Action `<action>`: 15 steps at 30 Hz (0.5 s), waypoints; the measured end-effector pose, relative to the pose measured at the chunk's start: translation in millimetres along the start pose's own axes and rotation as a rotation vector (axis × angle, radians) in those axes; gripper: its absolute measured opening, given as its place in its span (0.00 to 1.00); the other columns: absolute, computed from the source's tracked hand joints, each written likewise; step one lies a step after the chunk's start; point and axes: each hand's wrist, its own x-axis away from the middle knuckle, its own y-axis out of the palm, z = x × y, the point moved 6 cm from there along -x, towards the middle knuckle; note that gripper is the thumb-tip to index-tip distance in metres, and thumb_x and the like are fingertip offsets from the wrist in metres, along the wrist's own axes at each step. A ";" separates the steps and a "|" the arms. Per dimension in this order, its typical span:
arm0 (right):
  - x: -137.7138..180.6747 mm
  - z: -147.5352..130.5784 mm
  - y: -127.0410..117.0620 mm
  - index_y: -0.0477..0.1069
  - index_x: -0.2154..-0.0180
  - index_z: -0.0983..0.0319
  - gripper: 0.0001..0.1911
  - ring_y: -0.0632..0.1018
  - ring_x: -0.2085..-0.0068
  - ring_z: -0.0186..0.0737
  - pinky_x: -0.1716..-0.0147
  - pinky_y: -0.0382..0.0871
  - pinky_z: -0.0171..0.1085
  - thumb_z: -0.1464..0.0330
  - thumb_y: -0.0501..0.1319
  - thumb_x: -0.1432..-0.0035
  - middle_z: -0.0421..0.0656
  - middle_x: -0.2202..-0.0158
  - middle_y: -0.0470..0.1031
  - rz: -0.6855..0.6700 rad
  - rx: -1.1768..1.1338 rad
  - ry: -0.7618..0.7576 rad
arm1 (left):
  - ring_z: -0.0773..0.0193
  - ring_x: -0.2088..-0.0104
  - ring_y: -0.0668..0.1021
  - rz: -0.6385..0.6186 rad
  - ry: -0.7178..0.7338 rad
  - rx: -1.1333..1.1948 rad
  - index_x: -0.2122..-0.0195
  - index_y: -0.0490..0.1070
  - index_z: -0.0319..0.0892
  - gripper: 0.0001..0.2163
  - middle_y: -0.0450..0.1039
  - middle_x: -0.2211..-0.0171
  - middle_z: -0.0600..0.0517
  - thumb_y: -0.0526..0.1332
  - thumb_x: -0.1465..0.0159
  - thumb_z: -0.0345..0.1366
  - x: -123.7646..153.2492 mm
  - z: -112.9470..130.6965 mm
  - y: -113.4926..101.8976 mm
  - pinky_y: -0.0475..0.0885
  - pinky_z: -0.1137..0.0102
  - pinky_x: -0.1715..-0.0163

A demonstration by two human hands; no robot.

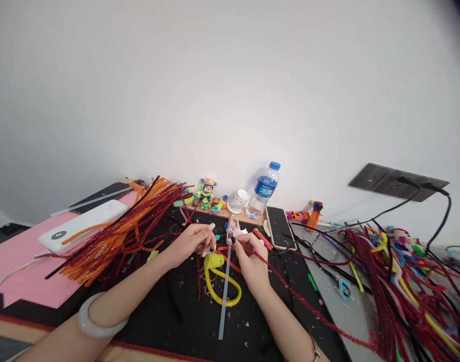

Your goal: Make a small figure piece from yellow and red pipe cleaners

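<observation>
A: Left hand [197,241]?
B: Curled just beside the yellow coil [214,260]; whether it pinched anything, could not tell.
A: Right hand [252,259]?
B: Pinched a dark red stem [308,307] beside the glue stick [224,301], probably for fine control.
A: Obstructions?
B: Glue stick passed across the coil's loop; stem trailed right to the stem pile [386,289], a likely snag.

Left forearm [141,284] bare, thick smooth bangle [85,322] around it, pale grey-white, rounded, right forearm [284,319] bare, thin bracelet [315,348], detail too small to read, right thumb [238,250] with dark nail [233,240]
</observation>
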 end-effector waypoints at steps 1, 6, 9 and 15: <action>0.6 -1.1 -0.1 0.69 0.72 0.62 0.06 0.73 0.72 0.36 0.72 0.67 0.34 0.67 0.58 0.46 0.41 0.74 0.73 0.007 0.012 -0.006 | 0.74 0.85 0.63 -0.003 -0.007 -0.022 0.79 0.62 0.37 0.20 0.68 0.79 0.53 0.50 0.38 0.48 -0.1 -0.4 0.4 0.56 0.76 0.82; 4.2 -16.0 1.5 0.69 0.72 0.61 0.05 0.71 0.75 0.35 0.74 0.65 0.34 0.67 0.58 0.46 0.40 0.76 0.71 -0.020 0.119 -0.145 | 0.71 0.77 0.67 -0.034 0.055 -0.245 0.66 0.74 0.37 0.14 0.72 0.71 0.51 0.58 0.42 0.43 0.9 8.0 8.6 0.61 0.75 0.77; 7.4 -27.2 4.1 0.69 0.71 0.60 0.05 0.71 0.75 0.35 0.73 0.65 0.34 0.68 0.56 0.44 0.40 0.75 0.71 -0.066 0.179 -0.285 | 0.69 0.73 0.68 -0.078 0.089 -0.233 0.67 0.76 0.38 0.12 0.73 0.64 0.48 0.59 0.43 0.42 2.3 11.6 14.7 0.63 0.75 0.74; 10.3 -36.1 6.7 0.69 0.69 0.59 0.08 0.73 0.72 0.37 0.72 0.66 0.35 0.69 0.53 0.41 0.42 0.74 0.71 -0.092 0.223 -0.392 | 0.73 0.78 0.62 -0.048 0.002 -0.040 0.66 0.77 0.38 0.12 0.73 0.67 0.49 0.62 0.45 0.41 3.6 3.0 13.8 0.56 0.75 0.78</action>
